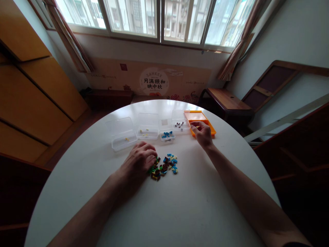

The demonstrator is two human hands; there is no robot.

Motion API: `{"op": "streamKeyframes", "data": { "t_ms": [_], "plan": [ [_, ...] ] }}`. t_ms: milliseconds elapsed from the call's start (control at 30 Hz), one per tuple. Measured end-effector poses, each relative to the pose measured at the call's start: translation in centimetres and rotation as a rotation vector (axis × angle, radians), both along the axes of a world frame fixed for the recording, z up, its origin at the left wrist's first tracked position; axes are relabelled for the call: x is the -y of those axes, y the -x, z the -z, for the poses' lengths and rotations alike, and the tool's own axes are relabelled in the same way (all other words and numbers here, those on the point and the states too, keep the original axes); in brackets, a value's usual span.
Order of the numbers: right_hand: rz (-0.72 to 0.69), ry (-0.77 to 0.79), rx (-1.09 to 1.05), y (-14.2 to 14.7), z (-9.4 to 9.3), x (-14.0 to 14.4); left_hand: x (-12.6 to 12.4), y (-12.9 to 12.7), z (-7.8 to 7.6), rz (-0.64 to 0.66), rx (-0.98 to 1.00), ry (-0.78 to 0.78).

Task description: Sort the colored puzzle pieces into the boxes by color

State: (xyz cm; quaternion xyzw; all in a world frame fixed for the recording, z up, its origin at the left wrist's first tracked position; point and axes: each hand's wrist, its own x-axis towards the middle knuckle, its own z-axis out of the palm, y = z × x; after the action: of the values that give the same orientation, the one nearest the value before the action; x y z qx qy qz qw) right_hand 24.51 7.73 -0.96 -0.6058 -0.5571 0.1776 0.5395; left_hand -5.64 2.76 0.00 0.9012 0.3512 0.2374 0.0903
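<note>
Brown pieces (164, 167) between curled hands (141, 157) (203, 132)

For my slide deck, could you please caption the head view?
Left hand at a pile of small colored blocks, right hand at an open orange box, white table beneath.

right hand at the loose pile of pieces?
No, the right hand is over the orange box; the left hand is at the pile.

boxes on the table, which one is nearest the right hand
The orange box, at the right end of the row, right where the right hand is; the clear boxes sit farther left.
</note>
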Motion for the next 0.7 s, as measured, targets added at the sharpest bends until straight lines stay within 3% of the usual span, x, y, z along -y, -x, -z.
{"op": "streamKeyframes", "data": {
  "t_ms": [300,433,700],
  "plan": [
    [-0.198,-0.066,0.090,3.4,-0.8,1.6,-0.4,0.0,0.4,0.004,-0.032,-0.032],
    [-0.298,0.003,0.027,4.7,-0.9,2.2,-0.5,-0.2,0.2,0.005,0.034,-0.064],
    [-0.842,0.280,-0.038,7.8,-1.2,4.6,0.0,-1.4,-0.4,-0.021,0.236,-0.247]
  ]
}}
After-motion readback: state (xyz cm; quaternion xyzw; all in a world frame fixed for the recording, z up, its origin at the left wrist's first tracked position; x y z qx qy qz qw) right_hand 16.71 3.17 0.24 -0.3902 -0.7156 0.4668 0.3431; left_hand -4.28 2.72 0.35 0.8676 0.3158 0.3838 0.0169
